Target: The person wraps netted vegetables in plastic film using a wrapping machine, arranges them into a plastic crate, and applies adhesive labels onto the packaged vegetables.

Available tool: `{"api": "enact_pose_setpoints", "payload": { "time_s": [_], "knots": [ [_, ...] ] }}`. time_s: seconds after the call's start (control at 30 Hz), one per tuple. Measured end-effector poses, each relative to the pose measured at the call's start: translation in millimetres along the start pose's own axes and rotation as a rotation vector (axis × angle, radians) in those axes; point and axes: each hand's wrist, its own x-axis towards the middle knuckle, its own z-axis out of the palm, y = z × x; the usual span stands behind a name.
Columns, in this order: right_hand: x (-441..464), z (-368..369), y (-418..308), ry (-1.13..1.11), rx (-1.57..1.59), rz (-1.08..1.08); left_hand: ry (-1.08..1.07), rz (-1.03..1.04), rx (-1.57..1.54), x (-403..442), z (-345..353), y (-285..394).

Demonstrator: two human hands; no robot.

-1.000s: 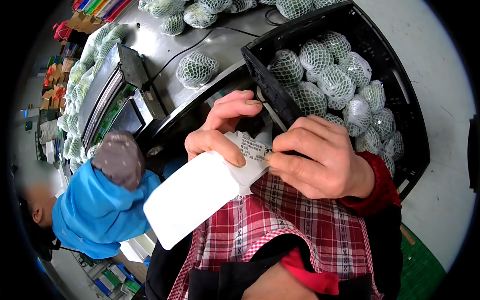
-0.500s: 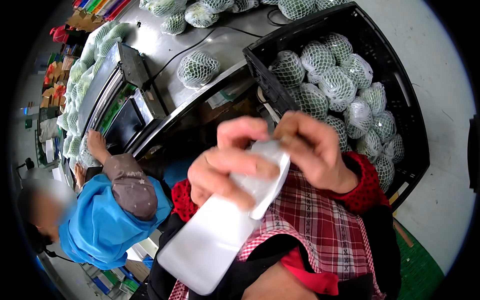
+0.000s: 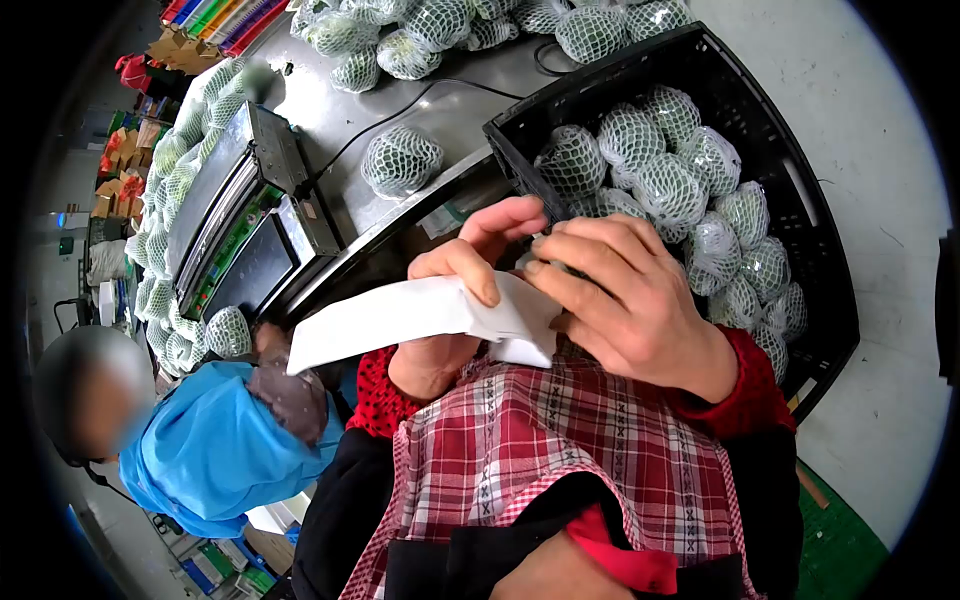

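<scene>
In front of my chest is a folded white strip (image 3: pixel 385 318), smooth, with a long flap reaching left and a bent, creased end at the right. My left hand (image 3: pixel 450 285) is closed around it from behind, the thumb lying over its upper edge. The curled fingers of my right hand (image 3: pixel 635 305) meet the strip's right end, close to the left fingertips. Whatever lies between those right fingertips is too small and hidden to make out. Beyond my hands stands a black crate (image 3: pixel 800 195) holding several round pale-green items (image 3: pixel 675 190) in white foam nets and clear film.
A metal table (image 3: pixel 340 115) lies ahead, carrying one netted item (image 3: pixel 400 162), a black cable (image 3: pixel 395 117) and more netted pieces at the back. A boxy machine with a dark screen (image 3: pixel 250 255) sits at its left. A co-worker in blue (image 3: pixel 230 445) is close on my left.
The white strip has swung from slanting down toward me to lying nearly level, pointing left. My right hand has turned its back upward. The co-worker's arm has drawn back from the machine.
</scene>
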Motion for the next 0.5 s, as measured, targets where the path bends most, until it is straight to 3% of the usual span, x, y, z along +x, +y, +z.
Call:
{"api": "enact_pose_setpoints", "payload": {
  "time_s": [0.23, 0.3, 0.5],
  "knots": [
    [-3.2, -13.0, -2.5, -0.05, 0.193, 0.1, 0.133, -0.002, -0.016, 1.6, 3.4, -10.2],
    [-5.2, -9.0, 5.8, -0.057, 0.053, -0.01, 0.143, -0.03, -0.128, 1.1, 5.9, -10.5],
    [-7.4, -6.5, 9.0, -0.01, 0.011, -0.098, 0.16, -0.033, -0.199, 0.8, 12.1, -15.0]
  ]
}}
